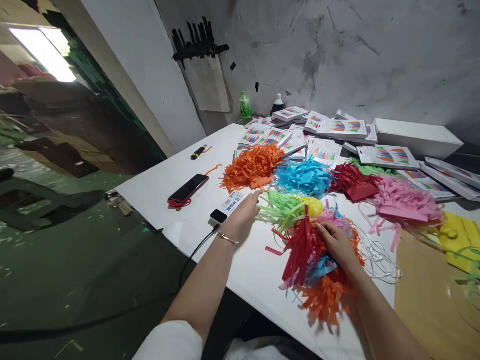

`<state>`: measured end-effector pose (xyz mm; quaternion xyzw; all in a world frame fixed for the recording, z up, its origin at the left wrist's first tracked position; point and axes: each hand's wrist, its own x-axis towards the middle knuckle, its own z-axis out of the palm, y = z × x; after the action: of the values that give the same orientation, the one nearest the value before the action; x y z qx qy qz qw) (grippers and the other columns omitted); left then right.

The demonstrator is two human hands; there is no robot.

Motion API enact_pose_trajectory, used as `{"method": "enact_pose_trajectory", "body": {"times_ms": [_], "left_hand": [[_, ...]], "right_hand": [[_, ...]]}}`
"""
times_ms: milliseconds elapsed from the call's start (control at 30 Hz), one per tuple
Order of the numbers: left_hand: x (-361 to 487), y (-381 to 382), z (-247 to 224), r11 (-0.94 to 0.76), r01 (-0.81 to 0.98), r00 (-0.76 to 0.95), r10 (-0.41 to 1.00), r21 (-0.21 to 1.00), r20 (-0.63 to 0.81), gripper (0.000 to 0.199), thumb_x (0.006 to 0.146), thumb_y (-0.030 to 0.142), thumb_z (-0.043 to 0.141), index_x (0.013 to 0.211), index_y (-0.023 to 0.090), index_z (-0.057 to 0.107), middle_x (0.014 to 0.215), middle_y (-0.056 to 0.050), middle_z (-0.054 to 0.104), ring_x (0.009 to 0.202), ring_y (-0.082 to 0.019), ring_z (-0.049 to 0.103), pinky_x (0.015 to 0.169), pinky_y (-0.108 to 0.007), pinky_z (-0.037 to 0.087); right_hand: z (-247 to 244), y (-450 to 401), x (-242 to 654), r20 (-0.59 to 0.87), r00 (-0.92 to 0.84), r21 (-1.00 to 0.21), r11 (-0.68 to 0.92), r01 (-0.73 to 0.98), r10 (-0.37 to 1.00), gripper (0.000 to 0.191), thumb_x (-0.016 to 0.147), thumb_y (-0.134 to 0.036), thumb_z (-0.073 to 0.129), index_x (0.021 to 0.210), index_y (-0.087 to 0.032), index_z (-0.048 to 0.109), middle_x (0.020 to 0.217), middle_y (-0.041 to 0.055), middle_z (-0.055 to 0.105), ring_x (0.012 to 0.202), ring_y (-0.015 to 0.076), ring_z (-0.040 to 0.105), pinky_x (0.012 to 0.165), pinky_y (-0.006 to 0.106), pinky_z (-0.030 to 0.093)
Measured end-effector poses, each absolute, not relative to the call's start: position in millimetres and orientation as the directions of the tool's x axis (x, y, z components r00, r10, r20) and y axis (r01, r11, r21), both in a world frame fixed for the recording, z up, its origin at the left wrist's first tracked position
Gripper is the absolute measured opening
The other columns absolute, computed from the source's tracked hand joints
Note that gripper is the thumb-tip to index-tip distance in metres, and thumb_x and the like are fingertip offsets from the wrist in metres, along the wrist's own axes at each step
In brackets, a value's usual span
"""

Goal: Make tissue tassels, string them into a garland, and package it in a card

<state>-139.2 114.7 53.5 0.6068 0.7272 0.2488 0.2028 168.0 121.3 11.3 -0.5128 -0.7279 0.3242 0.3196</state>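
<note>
My left hand (pixel 247 212) is closed at the strip ends of a light green paper tassel (pixel 279 206); its fingertips are partly hidden. To the right, my right hand (pixel 337 245) pinches the top of a red paper tassel (pixel 303 250) in a mixed bunch of tassels. Blue and pink strips and an orange tassel (pixel 324 300) hang below in that bunch, and a yellow tassel (pixel 314 206) lies behind it. White string (pixel 380 260) is looped beside my right hand. Just beyond my hands are piles of orange tassels (pixel 255 165) and blue tassels (pixel 305 176).
A phone (pixel 188 189), a yellow-black cutter (pixel 198 152) and a small cabled device (pixel 219 216) lie left on the white table (pixel 150 187). Dark red tassels (pixel 354 181), pink tassels (pixel 407 200) and yellow paper (pixel 459 237) lie right. Flat printed boxes (pixel 343 128) are stacked along the wall.
</note>
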Motion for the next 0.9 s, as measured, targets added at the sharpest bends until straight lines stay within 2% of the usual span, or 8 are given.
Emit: {"method": "enact_pose_trajectory", "body": {"times_ms": [100, 200, 333, 433, 567, 667, 833, 900], "left_hand": [[-150.8, 94.5, 68.4, 0.137, 0.711, -0.182, 0.983, 0.69, -0.008, 0.053, 0.08, 0.011, 0.059, 0.132, 0.021, 0.048, 0.116, -0.009, 0.063, 0.071, -0.013, 0.066, 0.067, -0.025, 0.052], [-153.7, 71.2, 84.3, 0.126, 0.634, -0.192, 0.981, 0.763, -0.002, 0.041, 0.083, 0.019, 0.058, 0.124, 0.021, 0.049, 0.109, -0.007, 0.061, 0.061, -0.01, 0.065, 0.056, -0.023, 0.051], [-137.5, 46.2, 104.3, -0.056, 0.496, -0.118, 0.984, 0.866, 0.132, 0.024, 0.084, 0.023, 0.058, 0.108, 0.021, 0.054, 0.094, -0.001, 0.06, 0.059, -0.009, 0.061, 0.057, -0.023, 0.049], [-111.0, 37.3, 113.5, -0.204, 0.433, -0.02, 0.972, 0.878, 0.235, 0.018, 0.086, 0.022, 0.059, 0.104, 0.02, 0.057, 0.088, -0.001, 0.06, 0.064, -0.011, 0.059, 0.062, -0.024, 0.05], [-71.2, 35.3, 115.4, -0.34, 0.391, 0.135, 0.941, 0.855, 0.312, 0.016, 0.088, 0.021, 0.061, 0.104, 0.02, 0.061, 0.089, -0.003, 0.062, 0.076, -0.015, 0.061, 0.069, -0.026, 0.051], [-47.1, 36.5, 111.4, -0.364, 0.331, 0.16, 0.931, 0.87, 0.328, 0.012, 0.088, 0.022, 0.063, 0.1, 0.02, 0.063, 0.091, -0.004, 0.064, 0.078, -0.016, 0.061, 0.071, -0.027, 0.051], [-12.0, 31.1, 96.0, -0.321, 0.283, -0.119, 0.923, 0.904, 0.365, 0.016, 0.091, 0.03, 0.063, 0.103, 0.02, 0.067, 0.102, -0.006, 0.062, 0.084, -0.017, 0.061, 0.075, -0.028, 0.05], [4.4, 25.8, 87.6, -0.306, 0.245, -0.062, 0.942, 0.92, 0.33, 0.016, 0.091, 0.03, 0.063, 0.101, 0.021, 0.072, 0.102, -0.007, 0.061, 0.092, -0.019, 0.061, 0.08, -0.029, 0.049]], "right_hand": [[21.6, 120.4, 174.7, 0.189, -0.241, -0.741, 0.299, 0.601, 0.952, 0.044, 0.09, -0.055, 0.046, 0.088, -0.02, 0.072, 0.084, 0.0087, 0.076, 0.078, 0.0271, 0.069, 0.07, 0.037, 0.05], [40.0, 113.9, 182.8, 0.278, -0.186, -0.663, 0.328, 0.673, 0.942, 0.042, 0.089, -0.053, 0.047, 0.092, -0.019, 0.072, 0.091, 0.0131, 0.075, 0.082, 0.0306, 0.067, 0.076, 0.042, 0.048], [73.4, 90.2, 178.4, 0.529, -0.2, -0.501, 0.494, 0.711, 0.825, 0.032, 0.095, -0.043, 0.048, 0.098, -0.02, 0.069, 0.093, 0.0122, 0.073, 0.084, 0.027, 0.068, 0.078, 0.039, 0.049], [94.5, 67.3, 159.8, 0.656, -0.301, -0.437, 0.673, 0.597, 0.693, 0.018, 0.098, -0.03, 0.051, 0.102, -0.022, 0.067, 0.092, 0.0081, 0.074, 0.082, 0.0217, 0.07, 0.075, 0.032, 0.052], [102.9, 47.1, 137.7, 0.609, -0.47, -0.478, 0.768, 0.426, 0.639, 0.022, 0.1, -0.022, 0.047, 0.112, -0.023, 0.065, 0.093, 0.0066, 0.073, 0.08, 0.0181, 0.07, 0.069, 0.028, 0.054], [95.9, 41.0, 140.3, 0.543, -0.508, -0.531, 0.742, 0.409, 0.669, 0.02, 0.1, -0.023, 0.046, 0.104, -0.021, 0.066, 0.084, 0.0051, 0.071, 0.071, 0.0164, 0.068, 0.063, 0.026, 0.052], [83.5, 28.3, 169.4, 0.46, -0.192, -0.73, 0.493, 0.474, 0.867, 0.022, 0.098, -0.033, 0.051, 0.088, -0.021, 0.067, 0.072, 0.0018, 0.068, 0.061, 0.0151, 0.062, 0.058, 0.025, 0.049], [81.2, 20.6, 178.1, 0.399, -0.102, -0.807, 0.401, 0.433, 0.911, 0.024, 0.097, -0.036, 0.053, 0.086, -0.022, 0.068, 0.068, 0.0006, 0.067, 0.058, 0.015, 0.06, 0.056, 0.025, 0.048]]}}
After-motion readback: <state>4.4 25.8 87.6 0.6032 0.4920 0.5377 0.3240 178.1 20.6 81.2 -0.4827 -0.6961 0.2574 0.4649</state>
